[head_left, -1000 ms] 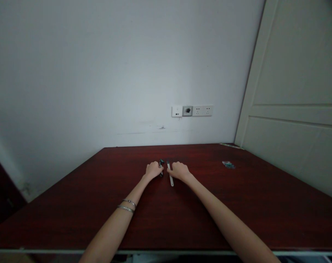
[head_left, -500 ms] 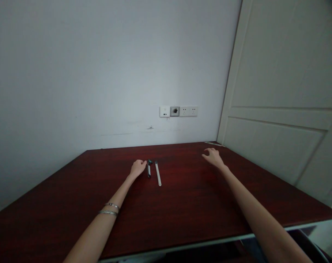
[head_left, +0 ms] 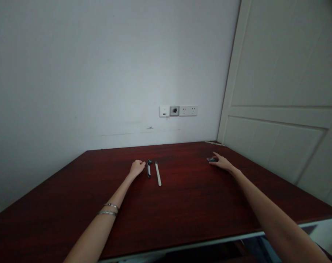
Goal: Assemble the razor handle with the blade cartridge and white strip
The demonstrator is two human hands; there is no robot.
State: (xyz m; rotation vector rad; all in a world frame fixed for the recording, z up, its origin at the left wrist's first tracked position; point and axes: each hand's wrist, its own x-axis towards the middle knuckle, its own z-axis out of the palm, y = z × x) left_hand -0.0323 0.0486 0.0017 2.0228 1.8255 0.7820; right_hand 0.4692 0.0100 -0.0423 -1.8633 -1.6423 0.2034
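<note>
My left hand (head_left: 136, 168) rests on the dark red table (head_left: 182, 208) with its fingers curled in and nothing in them. Just to its right lies a small dark tool (head_left: 148, 168), close to the knuckles but apart from them. A thin white strip (head_left: 158, 174) lies beside that tool. My right hand (head_left: 223, 163) reaches far to the right, near the table's back corner. Its fingers are stretched low over the table, their tips touching a small dark packet (head_left: 211, 159). Two silver bangles (head_left: 108, 209) sit on my left wrist.
A white wall stands behind the table with a row of sockets (head_left: 178, 110). A white panelled door (head_left: 281, 109) runs along the table's right side. The table's front edge (head_left: 182, 246) is near my body.
My right hand let go of the white strip, swung right and came down onto the small packet. My left hand stayed beside the dark tool. The view has turned to the right.
</note>
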